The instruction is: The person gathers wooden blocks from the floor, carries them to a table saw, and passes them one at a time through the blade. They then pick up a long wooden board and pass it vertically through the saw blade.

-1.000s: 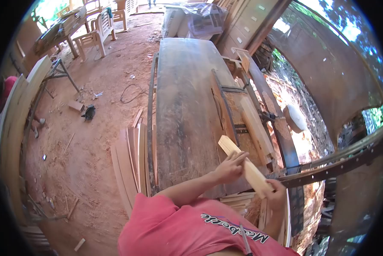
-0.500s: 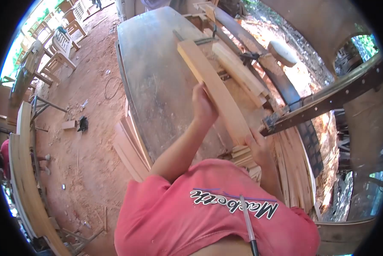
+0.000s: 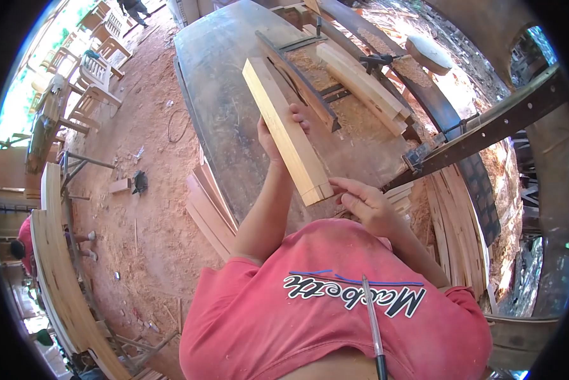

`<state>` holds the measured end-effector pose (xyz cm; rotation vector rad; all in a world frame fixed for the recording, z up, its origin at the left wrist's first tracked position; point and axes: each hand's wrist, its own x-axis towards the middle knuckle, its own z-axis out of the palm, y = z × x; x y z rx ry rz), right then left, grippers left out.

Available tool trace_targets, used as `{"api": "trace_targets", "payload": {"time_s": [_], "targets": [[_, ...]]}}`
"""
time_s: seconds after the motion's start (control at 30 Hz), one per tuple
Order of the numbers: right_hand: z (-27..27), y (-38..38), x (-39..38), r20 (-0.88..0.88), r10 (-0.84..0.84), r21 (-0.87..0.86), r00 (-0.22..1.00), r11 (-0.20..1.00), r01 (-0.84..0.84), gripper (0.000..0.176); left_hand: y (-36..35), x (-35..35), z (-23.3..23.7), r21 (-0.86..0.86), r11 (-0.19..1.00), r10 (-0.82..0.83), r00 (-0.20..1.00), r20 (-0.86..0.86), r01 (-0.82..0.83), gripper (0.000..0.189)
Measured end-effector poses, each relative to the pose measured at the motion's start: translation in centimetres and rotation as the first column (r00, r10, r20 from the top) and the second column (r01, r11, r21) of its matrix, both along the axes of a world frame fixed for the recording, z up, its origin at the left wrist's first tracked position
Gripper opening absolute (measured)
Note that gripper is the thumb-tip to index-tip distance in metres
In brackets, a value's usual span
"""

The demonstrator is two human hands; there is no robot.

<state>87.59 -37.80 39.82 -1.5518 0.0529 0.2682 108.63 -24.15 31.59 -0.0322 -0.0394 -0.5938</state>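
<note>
My left hand (image 3: 273, 140) is wrapped round a squared piece of lumber (image 3: 284, 130) from beneath, its fingertips showing over the right edge. The wood is pale, with a pencil-like line across its near end, and is tilted above the metal worktable (image 3: 215, 95). Beside that near end is my right hand (image 3: 367, 204), thumb and forefinger apart, fingertips right at the corner. A dark metal fence (image 3: 300, 82) lies on the tabletop just beyond the lumber.
More squared lumber (image 3: 364, 88) lies at the table's right side, near a dark metal beam (image 3: 487, 130). Boards (image 3: 211, 206) lean at the table's left edge. Long planks (image 3: 69, 272) rest on a stand at left, with a person (image 3: 25, 244) behind. Wooden chairs (image 3: 94, 76) stand farther back.
The lumber has come off the metal fence, turned and moved toward me and left. My right hand has loosened from its near end; my left hand now cradles it from below.
</note>
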Motion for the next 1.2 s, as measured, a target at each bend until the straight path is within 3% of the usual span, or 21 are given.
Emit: {"api": "trace_targets", "payload": {"time_s": [0.1, 0.13, 0.17, 0.2, 0.23, 0.3, 0.37, 0.4, 0.43, 0.47, 0.5, 0.57, 0.63, 0.77, 0.87, 1.2], "targets": [[-1.9, -0.3, 0.2, 0.050, -0.135, 0.004, 0.990, 0.991, 0.135, 0.048, -0.1, -0.2, -1.0, 0.103, 0.993, 0.056, 0.995, 0.078, -0.064, 0.054], [-3.0, -0.3, 0.4, 0.083, -0.228, 0.043, 0.970, 0.973, 0.225, 0.053, -0.5, -0.5, -1.6, 0.377, 0.917, 0.105, 0.990, 0.094, -0.133, 0.053], [-3.7, -0.5, 0.6, 0.086, -0.223, 0.036, 0.971, 0.975, 0.221, 0.053, -1.2, -0.7, -2.4, 0.616, 0.764, 0.152, 0.981, 0.121, -0.194, 0.053], [-4.3, -0.8, 0.9, 0.197, -0.136, -0.323, 0.971, 0.926, 0.195, 0.061, -2.5, -0.5, -4.9, 0.691, 0.677, 0.222, 0.966, 0.133, -0.251, 0.053], [-5.0, -1.1, 1.2, 0.270, -0.007, -0.639, 0.963, 0.747, 0.185, 0.070, -3.4, -1.1, -5.8, 0.840, 0.481, 0.248, 0.958, 0.145, -0.252, 0.048], [-8.6, -1.3, 1.4, 0.232, -0.059, -0.659, 0.971, 0.724, 0.201, 0.069, -4.3, -1.9, -7.2, 0.861, 0.440, 0.221, 0.960, 0.173, -0.256, 0.045], [-9.8, -1.6, 1.6, 0.191, -0.111, -0.684, 0.975, 0.697, 0.213, 0.068, -4.9, -2.7, -7.6, 0.991, 0.065, -0.109, 0.986, 0.125, -0.118, 0.041], [-9.8, -1.8, 1.9, 0.108, -0.227, -0.611, 0.968, 0.753, 0.244, 0.065, -5.0, -2.7, -8.4, 0.990, 0.080, -0.088, 0.988, 0.124, -0.117, 0.041], [-9.9, -2.0, 2.0, 0.010, -0.334, -0.536, 0.943, 0.794, 0.287, 0.061, -5.2, -2.8, -9.3, 0.877, -0.106, -0.173, 0.877, 0.448, -0.469, 0.040], [-10.4, -2.5, 2.1, 0.008, -0.320, -0.550, 0.947, 0.790, 0.271, 0.061, -5.5, -2.9, -10.1, 0.612, -0.251, -0.313, 0.661, 0.682, -0.750, 0.040], [-11.2, -3.2, 2.1, 0.021, -0.321, -0.612, 0.947, 0.744, 0.266, 0.060, -5.5, -2.6, -10.0, 0.621, -0.252, -0.294, 0.671, 0.681, -0.742, 0.040], [-12.8, -4.1, 1.8, 0.031, -0.305, -0.685, 0.952, 0.687, 0.243, 0.058, -5.0, -1.8, -9.7, 0.786, -0.080, -0.390, 0.745, 0.540, -0.612, 0.042], [-13.2, -4.1, 1.2, 0.238, -0.127, -0.873, 0.963, 0.407, 0.269, 0.063, -4.7, -1.4, -10.5, 0.794, -0.033, -0.451, 0.718, 0.530, -0.607, 0.044], [-12.2, -3.6, 1.0, 0.298, -0.099, -0.858, 0.949, 0.409, 0.312, 0.067, -4.7, -0.9, -11.0, 0.758, 0.039, -0.556, 0.616, 0.558, -0.651, 0.048], [-12.3, -4.3, 1.5, 0.206, 0.014, -0.910, 0.978, 0.372, 0.186, 0.069, -5.8, -0.5, -13.8, 0.753, 0.086, -0.511, 0.620, 0.596, -0.653, 0.046], [-11.9, -4.2, 3.1, 0.137, 0.033, -0.938, 0.990, 0.325, 0.119, 0.069, -5.4, 0.3, -11.9, 0.687, 0.033, -0.588, 0.541, 0.601, -0.726, 0.042]]}}
